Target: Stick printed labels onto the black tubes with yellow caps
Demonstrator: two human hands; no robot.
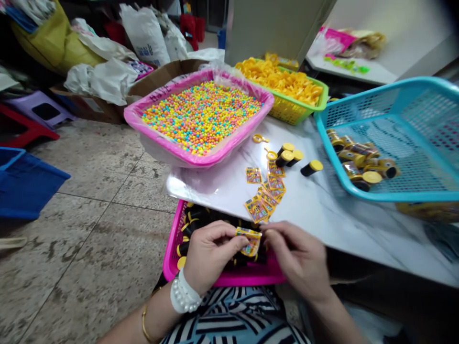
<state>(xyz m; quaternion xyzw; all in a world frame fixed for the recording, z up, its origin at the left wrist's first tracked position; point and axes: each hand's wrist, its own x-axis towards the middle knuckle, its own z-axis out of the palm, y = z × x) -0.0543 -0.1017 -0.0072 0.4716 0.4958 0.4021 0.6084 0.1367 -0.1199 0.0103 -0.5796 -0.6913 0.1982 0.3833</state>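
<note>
My left hand, with a pearl bracelet at the wrist, pinches a small yellow printed label between thumb and fingers. At the label's right edge is my right hand, its thumb and fingers pressed together; what they hold, if anything, is too small to make out. Both hands are above a pink basket of black tubes with yellow caps. More printed labels lie overlapping on the white table. Behind them several capped black tubes stand near two yellow plastic rings.
A pink tray of colourful candy balls sits at the table's left edge. Behind it is a green basket of yellow plastic pieces. At the right, a blue basket holds labelled tubes. A blue bin stands on the floor at the left.
</note>
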